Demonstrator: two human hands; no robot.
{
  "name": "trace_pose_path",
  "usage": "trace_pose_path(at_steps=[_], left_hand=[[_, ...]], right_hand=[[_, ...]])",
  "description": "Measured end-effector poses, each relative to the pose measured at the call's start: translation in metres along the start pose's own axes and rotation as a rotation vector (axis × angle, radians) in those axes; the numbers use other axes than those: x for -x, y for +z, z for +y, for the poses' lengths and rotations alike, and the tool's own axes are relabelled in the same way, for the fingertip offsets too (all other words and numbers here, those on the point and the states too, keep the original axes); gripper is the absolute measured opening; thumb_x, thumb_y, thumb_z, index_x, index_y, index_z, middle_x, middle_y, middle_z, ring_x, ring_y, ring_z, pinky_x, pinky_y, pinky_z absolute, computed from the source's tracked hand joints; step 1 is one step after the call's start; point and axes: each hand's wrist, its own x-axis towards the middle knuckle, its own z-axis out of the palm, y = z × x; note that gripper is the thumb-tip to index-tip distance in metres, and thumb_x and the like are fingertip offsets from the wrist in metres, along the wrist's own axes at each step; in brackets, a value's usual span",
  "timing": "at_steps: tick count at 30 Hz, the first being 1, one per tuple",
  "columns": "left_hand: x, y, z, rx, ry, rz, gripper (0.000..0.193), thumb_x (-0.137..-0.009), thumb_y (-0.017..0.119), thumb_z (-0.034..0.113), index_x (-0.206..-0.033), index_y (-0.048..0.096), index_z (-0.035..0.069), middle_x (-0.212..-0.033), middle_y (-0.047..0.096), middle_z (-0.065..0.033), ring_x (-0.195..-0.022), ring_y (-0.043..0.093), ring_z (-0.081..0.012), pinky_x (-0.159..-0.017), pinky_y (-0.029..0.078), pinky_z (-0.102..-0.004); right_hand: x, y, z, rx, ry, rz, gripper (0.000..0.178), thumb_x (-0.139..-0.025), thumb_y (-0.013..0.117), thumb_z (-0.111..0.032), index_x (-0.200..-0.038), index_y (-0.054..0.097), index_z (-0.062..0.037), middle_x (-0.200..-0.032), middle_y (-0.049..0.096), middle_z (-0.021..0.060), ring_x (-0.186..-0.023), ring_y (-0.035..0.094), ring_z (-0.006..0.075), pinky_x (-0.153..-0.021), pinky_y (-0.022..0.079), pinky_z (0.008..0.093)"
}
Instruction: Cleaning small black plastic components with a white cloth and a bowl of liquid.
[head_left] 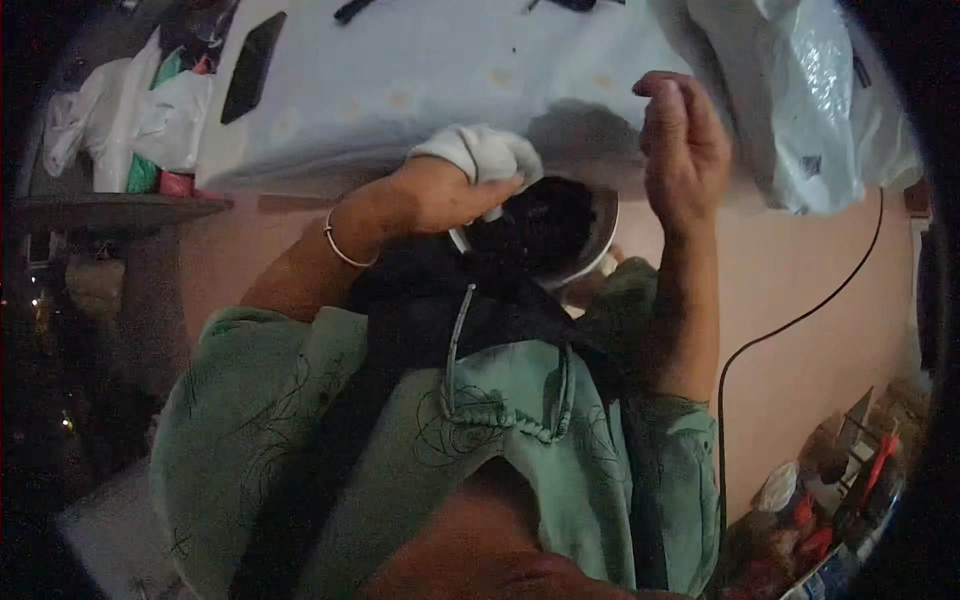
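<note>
A white cloth (478, 152) is bunched over the fingers of my left hand (450, 198), which closes on it. Just beyond the fingertips, in front of my lap, lies a dark rounded thing with a pale rim (552, 228); I cannot make out its kind. The cloth touches or nearly touches its near-left part. My right hand (688, 145) is raised to the right of the dark thing, apart from it. Its fingers are curled in toward the thumb, and whatever may be between them is hidden.
Ahead stands a table with a pale patterned cover (440, 65), a dark flat phone-like slab (254, 68) on it. Plastic bags (815, 110) hang at the right edge. Packed bags (170, 125) sit on a shelf at left. A black cable (790, 325) runs down the right.
</note>
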Motion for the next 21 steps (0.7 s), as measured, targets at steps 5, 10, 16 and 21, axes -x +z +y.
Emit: trace_pose_path(at_steps=[5,10,16,21], left_hand=[[-0.017,0.021,-0.113,-0.760,-0.017,-0.154,0.019,-0.076,0.052,0.010,-0.091,0.060,0.002,-0.081,0.059,-0.0154,-0.072,0.060,-0.0284,-0.063,0.046,-0.0392],[-0.041,0.060,-0.164,-0.614,-0.144,-0.192,0.018,-0.068,0.055,0.012,-0.083,0.057,0.003,-0.079,0.058,-0.0179,-0.072,0.057,-0.0354,-0.061,0.045,-0.0413],[-0.084,0.122,-0.166,-0.471,0.039,-0.221,0.019,-0.065,0.058,0.015,-0.081,0.060,0.006,-0.078,0.061,-0.0145,-0.076,0.060,-0.0310,-0.063,0.046,-0.0400],[-0.087,0.154,-0.165,-0.467,-0.199,-0.468,0.031,-0.066,0.063,0.019,-0.095,0.063,0.009,-0.090,0.062,-0.0150,-0.081,0.061,-0.0308,-0.069,0.046,-0.0382]], right_hand=[[0.011,-0.008,0.003,0.016,0.005,0.116,0.022,-0.091,0.047,-0.020,-0.085,0.056,-0.0007,-0.061,0.039,-0.0060,-0.052,0.034,0.0014,-0.046,0.027,0.0164],[0.025,-0.010,0.002,-0.007,0.030,0.184,0.021,-0.090,0.049,-0.018,-0.085,0.056,0.0002,-0.060,0.041,-0.0054,-0.051,0.033,0.0011,-0.045,0.026,0.0163],[0.029,-0.007,0.000,0.070,0.066,0.129,0.019,-0.090,0.048,-0.016,-0.086,0.056,0.0006,-0.062,0.041,-0.0058,-0.052,0.033,0.0006,-0.045,0.025,0.0158],[0.032,0.007,-0.003,0.022,0.178,0.128,0.018,-0.090,0.049,-0.016,-0.087,0.055,0.0002,-0.064,0.044,-0.0051,-0.053,0.034,0.0007,-0.046,0.026,0.0156]])
